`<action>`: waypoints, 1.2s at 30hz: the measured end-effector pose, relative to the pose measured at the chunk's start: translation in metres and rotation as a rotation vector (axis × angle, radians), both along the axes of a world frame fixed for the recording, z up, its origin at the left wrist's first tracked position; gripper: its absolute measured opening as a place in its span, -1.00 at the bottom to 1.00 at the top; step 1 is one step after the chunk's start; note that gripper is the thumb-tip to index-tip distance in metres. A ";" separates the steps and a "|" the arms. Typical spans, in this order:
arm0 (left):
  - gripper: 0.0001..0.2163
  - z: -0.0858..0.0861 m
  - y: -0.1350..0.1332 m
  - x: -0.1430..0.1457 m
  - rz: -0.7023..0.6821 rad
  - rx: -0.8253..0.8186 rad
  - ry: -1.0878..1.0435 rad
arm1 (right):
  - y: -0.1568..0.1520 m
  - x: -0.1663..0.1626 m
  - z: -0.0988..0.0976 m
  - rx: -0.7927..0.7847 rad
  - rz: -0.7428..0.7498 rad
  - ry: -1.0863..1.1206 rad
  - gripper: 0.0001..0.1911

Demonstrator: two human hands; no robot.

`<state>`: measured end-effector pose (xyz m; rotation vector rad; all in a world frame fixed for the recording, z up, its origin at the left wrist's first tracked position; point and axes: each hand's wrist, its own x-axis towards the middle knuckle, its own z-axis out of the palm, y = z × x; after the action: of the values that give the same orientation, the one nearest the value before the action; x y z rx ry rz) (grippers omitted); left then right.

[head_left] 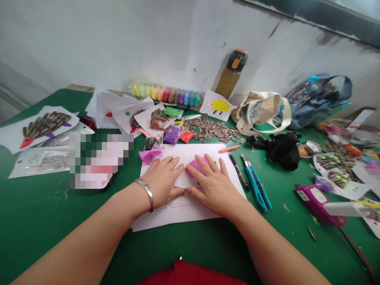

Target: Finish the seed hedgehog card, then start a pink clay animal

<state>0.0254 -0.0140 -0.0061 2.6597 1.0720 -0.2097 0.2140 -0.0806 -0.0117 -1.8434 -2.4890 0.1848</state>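
A white sheet of paper point(196, 211) lies on the green table in front of me, with faint drawn lines on it. My left hand point(164, 178), with a silver bracelet at the wrist, rests on the sheet's left part, fingers stretched out. My right hand point(213, 183) is spread at the right, its fingers over a flattened magenta clay piece point(194, 166) that they partly cover. Both thumbs nearly meet below it. Past my left fingers is a crumpled pink wrapper point(151, 154). Right of the sheet lie a black pen point(239, 171), blue scissors point(255, 188) and a cutter knife point(253, 174).
Sunflower seeds point(208, 128) are heaped behind the paper, beside small bags of coloured clay point(173, 134). A bottle point(230, 75) stands at the wall near a cloth bag point(264, 111). Seed hedgehog pictures point(47, 124) lie left; a magenta glue gun point(320, 204) lies right.
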 end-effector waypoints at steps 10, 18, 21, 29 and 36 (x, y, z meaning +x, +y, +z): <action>-0.42 0.003 0.001 0.001 0.017 -0.015 0.009 | 0.006 -0.003 0.001 0.021 -0.007 -0.002 -0.43; -0.38 0.004 0.000 0.002 0.019 -0.021 0.030 | 0.008 -0.001 -0.002 0.029 -0.061 0.002 -0.39; -0.37 0.003 0.001 0.001 0.022 -0.027 0.033 | 0.009 0.000 -0.002 0.019 -0.057 -0.005 -0.45; -0.38 0.002 0.001 0.001 0.026 -0.034 0.002 | 0.013 0.009 -0.006 0.029 -0.159 -0.015 -0.38; -0.34 0.005 0.000 0.002 0.028 -0.048 0.033 | 0.014 0.013 -0.009 0.037 -0.190 -0.001 -0.35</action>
<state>0.0275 -0.0137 -0.0011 2.6059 1.1001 -0.2718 0.2269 -0.0669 -0.0211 -2.0496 -2.2833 0.1301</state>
